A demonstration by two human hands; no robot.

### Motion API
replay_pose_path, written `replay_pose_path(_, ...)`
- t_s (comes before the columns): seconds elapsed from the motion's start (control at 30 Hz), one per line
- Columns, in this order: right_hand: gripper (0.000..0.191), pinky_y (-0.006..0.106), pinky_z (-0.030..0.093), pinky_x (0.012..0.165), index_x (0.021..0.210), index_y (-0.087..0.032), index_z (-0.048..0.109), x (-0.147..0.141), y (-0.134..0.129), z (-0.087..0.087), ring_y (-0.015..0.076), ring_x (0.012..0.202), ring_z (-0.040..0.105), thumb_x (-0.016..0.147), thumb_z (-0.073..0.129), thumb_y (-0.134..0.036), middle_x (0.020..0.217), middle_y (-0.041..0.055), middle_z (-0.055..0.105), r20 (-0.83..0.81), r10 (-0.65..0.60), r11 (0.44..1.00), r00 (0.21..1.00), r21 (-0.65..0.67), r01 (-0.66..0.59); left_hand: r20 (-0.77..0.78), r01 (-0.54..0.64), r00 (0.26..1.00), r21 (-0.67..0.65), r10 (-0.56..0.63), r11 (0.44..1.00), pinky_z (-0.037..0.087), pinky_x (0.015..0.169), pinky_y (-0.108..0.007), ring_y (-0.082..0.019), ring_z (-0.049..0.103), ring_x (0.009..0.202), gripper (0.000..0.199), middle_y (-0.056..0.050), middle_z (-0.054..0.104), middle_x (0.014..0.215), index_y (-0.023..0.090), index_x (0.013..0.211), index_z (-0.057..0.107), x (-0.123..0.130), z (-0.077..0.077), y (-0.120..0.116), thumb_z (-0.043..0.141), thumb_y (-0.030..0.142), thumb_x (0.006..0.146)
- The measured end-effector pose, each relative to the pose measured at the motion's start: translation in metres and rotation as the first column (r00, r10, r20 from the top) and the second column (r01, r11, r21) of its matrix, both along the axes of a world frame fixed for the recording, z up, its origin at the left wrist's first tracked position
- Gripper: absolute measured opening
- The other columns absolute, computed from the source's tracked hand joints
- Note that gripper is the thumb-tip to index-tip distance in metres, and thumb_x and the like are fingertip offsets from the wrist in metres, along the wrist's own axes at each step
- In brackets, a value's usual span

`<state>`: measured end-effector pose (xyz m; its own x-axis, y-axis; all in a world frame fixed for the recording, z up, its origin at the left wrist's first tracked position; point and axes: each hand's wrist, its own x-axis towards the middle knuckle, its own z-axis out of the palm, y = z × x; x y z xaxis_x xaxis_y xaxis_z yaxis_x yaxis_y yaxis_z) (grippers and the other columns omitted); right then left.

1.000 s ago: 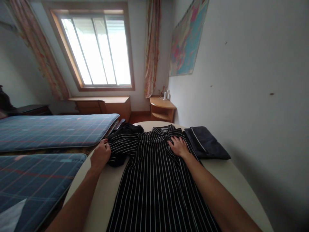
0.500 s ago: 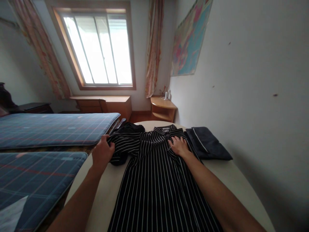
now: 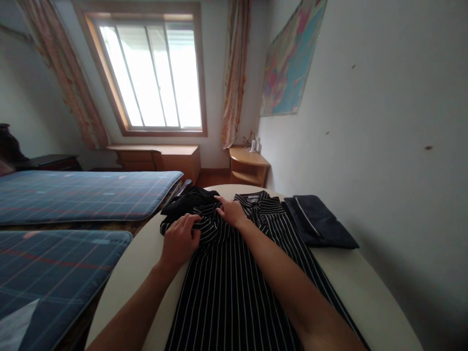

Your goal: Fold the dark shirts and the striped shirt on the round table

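Note:
A black shirt (image 3: 241, 282) with thin white stripes lies spread on the round table, its collar at the far end. On its left side, the sleeve is folded and bunched. My left hand (image 3: 181, 241) is closed on that sleeve, fingers bent over the cloth and thumb beneath. Across the shirt reaches my right hand (image 3: 232, 212), resting at the left shoulder beside the collar. Its index finger points left and stands apart from the thumb; the other fingers are partly hidden. Just beyond the sleeve sits a crumpled black garment (image 3: 190, 199).
A folded dark navy garment (image 3: 321, 222) lies right of the shirt on the cream table (image 3: 120, 292), near the white wall. Left of the table are blue plaid mattresses (image 3: 84, 195). Behind stand a wooden desk (image 3: 179, 151) and a corner shelf (image 3: 248, 157).
My left hand has moved right, bringing the sleeve inward, so it is now folded rather than stretched out. My right hand has shifted left from the shirt's right chest to the left shoulder.

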<state>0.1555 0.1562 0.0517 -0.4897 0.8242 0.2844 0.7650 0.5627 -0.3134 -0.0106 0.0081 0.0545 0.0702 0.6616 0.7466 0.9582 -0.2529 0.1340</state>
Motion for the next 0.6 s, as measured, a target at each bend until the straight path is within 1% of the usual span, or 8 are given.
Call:
replay_pose_path(0.03, 0.041, 0.039, 0.039, 0.096, 0.132, -0.031, 0.056, -0.005, 0.003, 0.002, 0.0240, 0.100, 0.066, 0.092, 0.059, -0.035, 0.098, 0.0047, 0.074, -0.019, 0.002, 0.999, 1.000, -0.037, -0.003, -0.019, 0.023, 1.000, 0.009, -0.023, 1.000, 0.049, 0.083, -0.033, -0.023, 0.065, 0.089, 0.026, -0.005, 0.067, 0.093, 0.020, 0.098, 0.058, 0.001, 0.000, -0.001, 0.047, 0.007, 0.078)
replay_pose_path(0.1, 0.025, 0.038, 0.041, 0.094, 0.111, -0.027, 0.067, -0.013, 0.011, 0.004, 0.0247, 0.098, 0.066, 0.088, 0.063, -0.034, 0.095, 0.0046, 0.073, -0.056, -0.013, 0.994, 0.998, -0.109, 0.007, -0.058, 0.059, 0.997, 0.026, -0.057, 0.998, 0.049, 0.081, -0.034, -0.023, 0.064, 0.085, 0.027, -0.004, 0.068, 0.089, 0.020, 0.096, 0.058, 0.002, 0.001, -0.002, 0.047, 0.005, 0.077)
replay_pose_path(0.17, 0.016, 0.035, 0.044, 0.088, 0.099, -0.023, 0.068, -0.018, 0.022, 0.006, 0.0247, 0.096, 0.067, 0.088, 0.061, -0.033, 0.096, 0.0068, 0.073, -0.098, -0.050, 0.989, 0.994, -0.145, 0.036, -0.079, 0.071, 0.995, 0.046, -0.068, 0.996, 0.049, 0.079, -0.034, -0.022, 0.064, 0.083, 0.027, -0.004, 0.067, 0.087, 0.020, 0.095, 0.059, 0.003, 0.003, -0.003, 0.048, 0.004, 0.077)
replay_pose_path(0.27, 0.026, 0.034, 0.046, 0.085, 0.111, -0.017, 0.060, -0.022, 0.038, 0.007, 0.0237, 0.096, 0.066, 0.098, 0.042, -0.031, 0.103, 0.0127, 0.071, -0.196, -0.138, 0.983, 0.971, -0.147, 0.110, -0.075, 0.023, 0.997, 0.085, -0.016, 0.996, 0.048, 0.082, -0.035, -0.023, 0.064, 0.086, 0.028, -0.005, 0.068, 0.090, 0.019, 0.099, 0.060, 0.003, 0.006, -0.004, 0.048, 0.005, 0.079)
replay_pose_path(0.37, 0.030, 0.034, 0.046, 0.091, 0.121, -0.015, 0.050, -0.024, 0.050, 0.004, 0.0211, 0.104, 0.064, 0.101, 0.032, -0.028, 0.112, 0.0146, 0.068, -0.409, -0.152, 0.982, 0.900, -0.163, 0.092, -0.071, -0.046, 0.996, 0.119, 0.055, 0.992, 0.046, 0.084, -0.036, -0.024, 0.064, 0.090, 0.030, -0.007, 0.069, 0.099, 0.018, 0.107, 0.059, 0.003, 0.010, -0.005, 0.048, 0.006, 0.083)
replay_pose_path(0.47, 0.027, 0.032, 0.046, 0.097, 0.123, -0.016, 0.048, -0.025, 0.053, -0.006, 0.0163, 0.109, 0.063, 0.098, 0.039, -0.022, 0.117, 0.0115, 0.067, -0.543, -0.080, 0.984, 0.836, -0.175, -0.020, -0.083, -0.068, 0.994, 0.108, 0.078, 0.992, 0.045, 0.084, -0.036, -0.024, 0.064, 0.093, 0.029, -0.008, 0.069, 0.104, 0.018, 0.113, 0.058, 0.006, 0.013, -0.007, 0.049, 0.008, 0.087)
replay_pose_path(0.53, 0.035, 0.031, 0.044, 0.101, 0.128, -0.017, 0.046, -0.023, 0.050, -0.016, 0.0145, 0.114, 0.061, 0.093, 0.044, -0.015, 0.122, 0.0107, 0.065, -0.579, 0.003, 0.972, 0.816, -0.189, -0.138, -0.094, -0.083, 0.991, 0.079, 0.090, 0.993, 0.045, 0.083, -0.037, -0.025, 0.064, 0.092, 0.029, -0.007, 0.069, 0.104, 0.018, 0.115, 0.058, 0.009, 0.014, -0.009, 0.049, 0.010, 0.089)
replay_pose_path(0.6, 0.047, 0.034, 0.042, 0.106, 0.134, -0.018, 0.043, -0.019, 0.044, -0.023, 0.0155, 0.119, 0.059, 0.088, 0.050, -0.011, 0.127, 0.0112, 0.063, -0.601, 0.067, 0.951, 0.797, -0.203, -0.233, -0.108, -0.099, 0.989, 0.047, 0.103, 0.994, 0.045, 0.080, -0.037, -0.025, 0.064, 0.089, 0.030, -0.006, 0.070, 0.101, 0.018, 0.117, 0.059, 0.011, 0.013, -0.010, 0.049, 0.010, 0.089)
